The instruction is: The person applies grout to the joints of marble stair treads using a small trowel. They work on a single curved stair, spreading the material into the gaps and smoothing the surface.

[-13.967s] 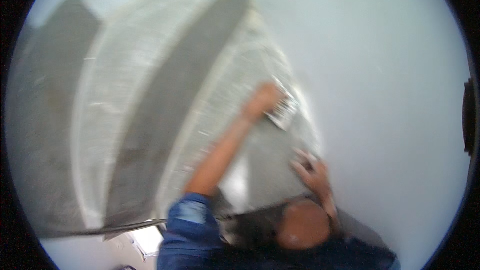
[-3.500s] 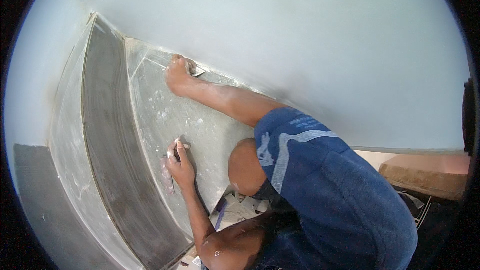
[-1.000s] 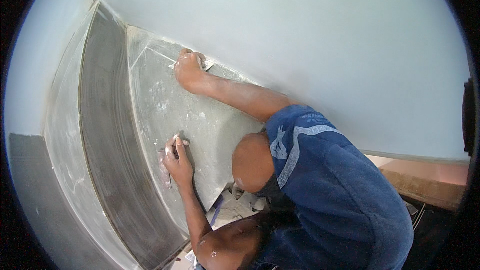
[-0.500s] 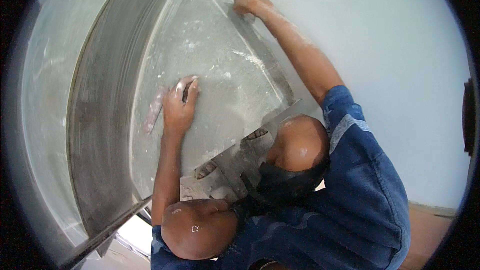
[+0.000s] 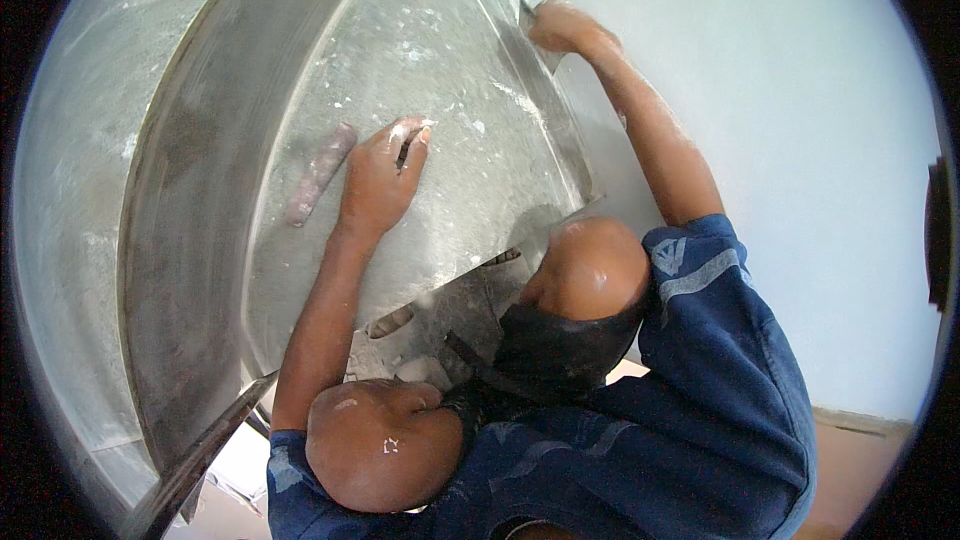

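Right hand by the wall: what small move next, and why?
Perhaps ease the right hand, gripping what looks like a scraper, toward the white streak: it stands out on the grey surface, and the left hand is clear of it.

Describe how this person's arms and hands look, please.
Both hands, left and right, are bare, without gloves. White smears mark the left fingers, and pale dusty streaks run along the right forearm. The forearms are uncovered below short dark-blue sleeves; the right one shows a light-grey stripe.

Wedge-shaped grey slab [image 5: 450,215], scattered white specks [image 5: 477,126], pinkish bar [image 5: 321,175] beside left hand [image 5: 385,178]
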The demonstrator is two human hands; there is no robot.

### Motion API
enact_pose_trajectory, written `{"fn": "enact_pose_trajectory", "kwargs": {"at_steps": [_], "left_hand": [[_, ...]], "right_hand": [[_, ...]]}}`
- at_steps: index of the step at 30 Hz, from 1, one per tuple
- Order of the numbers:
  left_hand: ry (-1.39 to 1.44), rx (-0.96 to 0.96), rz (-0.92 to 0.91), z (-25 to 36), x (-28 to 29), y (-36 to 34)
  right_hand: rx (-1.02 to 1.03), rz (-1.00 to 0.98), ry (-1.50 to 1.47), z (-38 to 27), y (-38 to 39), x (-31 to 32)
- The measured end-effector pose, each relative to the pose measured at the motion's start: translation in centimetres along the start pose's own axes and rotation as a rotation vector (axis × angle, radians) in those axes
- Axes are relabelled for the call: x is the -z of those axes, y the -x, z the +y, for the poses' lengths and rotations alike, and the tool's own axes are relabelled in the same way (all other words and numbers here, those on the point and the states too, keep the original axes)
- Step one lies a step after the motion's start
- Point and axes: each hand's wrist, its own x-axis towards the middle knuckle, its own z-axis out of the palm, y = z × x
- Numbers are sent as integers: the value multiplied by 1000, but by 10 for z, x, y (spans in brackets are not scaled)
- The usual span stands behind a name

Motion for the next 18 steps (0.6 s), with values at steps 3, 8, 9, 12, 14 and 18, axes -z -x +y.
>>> {"fn": "enact_pose_trajectory", "kwargs": {"at_steps": [3, 8, 9, 12, 14, 18], "left_hand": [[-6, -18, 12, 0, 3, 1], [30, -34, -16, 0, -1, 1], [22, -26, -26, 1, 0, 1], [-10, 0, -39, 1, 5, 2], [-11, 29, -46, 2, 3, 3], [-11, 28, -38, 2, 4, 2]], "right_hand": [[-36, 23, -35, -12, -2, 22], [-73, 51, 9, -9, -12, -22], [-84, 22, -6, -10, -12, -28], [-27, 5, -18, -21, 3, -17], [-51, -67, 31, -20, 2, -4], [-71, -19, 82, -18, -9, 16]]}}
